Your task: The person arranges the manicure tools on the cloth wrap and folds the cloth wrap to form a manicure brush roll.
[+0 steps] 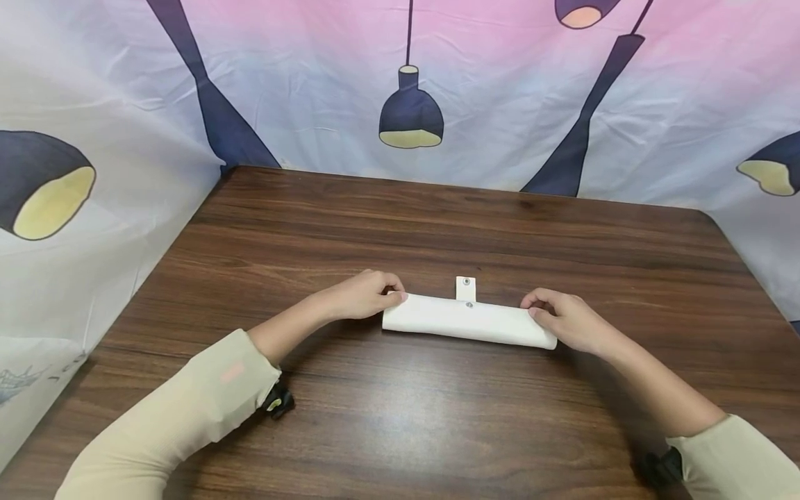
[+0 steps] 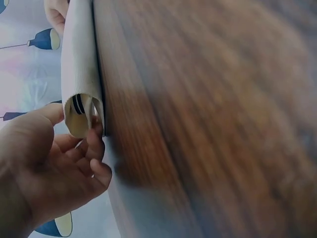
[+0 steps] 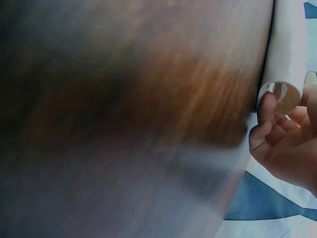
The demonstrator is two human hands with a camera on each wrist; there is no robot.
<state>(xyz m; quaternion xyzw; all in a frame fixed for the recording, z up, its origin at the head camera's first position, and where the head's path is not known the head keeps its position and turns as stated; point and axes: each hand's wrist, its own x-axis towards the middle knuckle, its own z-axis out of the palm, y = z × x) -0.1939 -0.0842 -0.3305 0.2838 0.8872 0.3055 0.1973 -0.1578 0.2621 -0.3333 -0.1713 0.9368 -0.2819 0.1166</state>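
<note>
A white rolled-up case (image 1: 465, 323) lies crosswise on the table, with a short tab (image 1: 466, 288) bearing a metal snap sticking out behind it. A second snap (image 1: 469, 305) shows on the roll near the tab's base. At its left end my left hand (image 1: 370, 294) pinches the roll between thumb and fingers. My right hand (image 1: 570, 321) grips the right end the same way. In the left wrist view the open end of the roll (image 2: 81, 49) shows a dark striped piece (image 2: 78, 104) inside. The right wrist view shows the other end (image 3: 285, 54) hollow, a fingertip at its opening.
The brown wood-grain table (image 1: 400, 423) stretches out around the roll. Behind and to the left hangs a printed cloth (image 1: 325, 83) with lamp drawings, along the table's edges. A dark band with a small device (image 1: 278, 401) sits at the left sleeve.
</note>
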